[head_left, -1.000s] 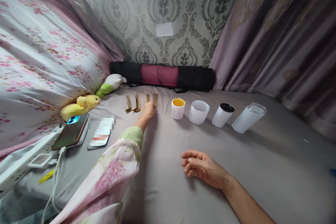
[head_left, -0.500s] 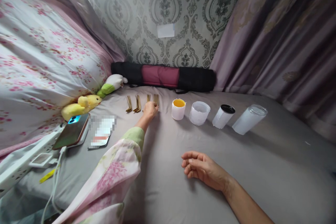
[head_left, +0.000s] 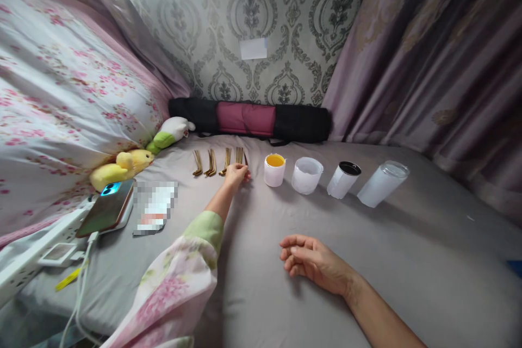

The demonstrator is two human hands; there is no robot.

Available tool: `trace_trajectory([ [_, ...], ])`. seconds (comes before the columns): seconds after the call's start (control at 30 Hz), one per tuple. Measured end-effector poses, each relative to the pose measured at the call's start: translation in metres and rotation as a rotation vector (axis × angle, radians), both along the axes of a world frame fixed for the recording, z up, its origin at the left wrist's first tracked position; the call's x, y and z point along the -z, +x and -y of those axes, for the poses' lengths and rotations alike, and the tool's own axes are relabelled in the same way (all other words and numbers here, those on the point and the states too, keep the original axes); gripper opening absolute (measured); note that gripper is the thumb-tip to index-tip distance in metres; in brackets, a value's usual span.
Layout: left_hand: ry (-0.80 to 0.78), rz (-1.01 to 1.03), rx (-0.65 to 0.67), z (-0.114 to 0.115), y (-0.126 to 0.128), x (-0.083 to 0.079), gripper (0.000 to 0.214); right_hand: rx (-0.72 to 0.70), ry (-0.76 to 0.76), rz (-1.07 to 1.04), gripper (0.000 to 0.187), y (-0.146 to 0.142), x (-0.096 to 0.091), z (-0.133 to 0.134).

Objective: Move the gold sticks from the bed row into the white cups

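Thin gold-coloured rods, bent near their lower ends, lie in several bunches on the grey sheet: one at the left, another bunch beside it, a third bunch, and a fourth bunch partly hidden by my left hand. That hand is closed in a pinch on a single darker-looking bent rod, just right of the fourth bunch. My right hand hovers low over the sheet nearer to me, its fingers loosely curled and apart, with nothing in it.
Right of the rods stand a white-wrapped cup with yellow inside, a wide translucent cup, a black-mouthed can and a tall clear-topped jar. Phones, a power strip and plush toys lie left.
My left hand has shifted slightly right from the fourth bunch, and a single rod now shows at its fingertips. The view has moved a little; my right hand keeps its pose.
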State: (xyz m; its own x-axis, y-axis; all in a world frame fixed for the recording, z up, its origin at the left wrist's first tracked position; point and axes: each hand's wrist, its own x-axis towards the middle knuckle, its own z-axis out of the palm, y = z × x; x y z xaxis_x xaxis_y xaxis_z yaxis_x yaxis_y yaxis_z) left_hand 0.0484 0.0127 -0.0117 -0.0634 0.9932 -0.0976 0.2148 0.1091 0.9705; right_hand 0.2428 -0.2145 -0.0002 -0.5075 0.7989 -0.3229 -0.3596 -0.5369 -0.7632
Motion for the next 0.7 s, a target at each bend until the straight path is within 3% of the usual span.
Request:
trace_trajectory([
  [0.33,-0.058,0.451,0.016,0.024,0.01,0.008,0.005,0.001,0.012,-0.006,0.021,0.001,0.0,0.001],
  [0.7,-0.046,0.619,0.012,0.054,0.017,0.007,0.019,-0.001,0.025,-0.01,0.019,0.001,0.002,0.001],
])
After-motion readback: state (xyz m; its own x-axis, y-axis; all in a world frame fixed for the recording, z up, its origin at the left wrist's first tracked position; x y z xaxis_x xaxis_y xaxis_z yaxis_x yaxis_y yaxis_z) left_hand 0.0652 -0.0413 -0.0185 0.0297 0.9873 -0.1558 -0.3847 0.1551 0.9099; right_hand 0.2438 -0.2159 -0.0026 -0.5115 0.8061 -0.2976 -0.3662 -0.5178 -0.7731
